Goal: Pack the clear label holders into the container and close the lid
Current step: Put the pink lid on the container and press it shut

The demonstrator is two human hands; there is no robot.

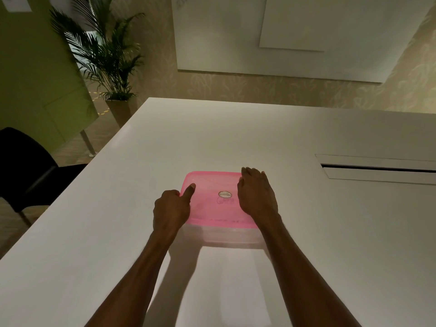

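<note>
While pressing on pink lid [212,197], gripping it with both hands: left hand [171,208] at 9 o'clock edge, thumb flat on top, fingers curled at rim; right hand [256,194] at 3 o'clock edge, fingers hooked over 1 o'clock corner. Label holders not visible, presumably packed inside. Closing under way; full seal all round not confirmable. Container [224,237] rectangular, cloudy clear walls, toward 6 o'clock side of white table [306,232]; contents not discernible. Lid translucent, lying flat, oval sticker and handwriting near centre.

Dim warm light; soft shadows on table [236,138]; edges warped.
</note>
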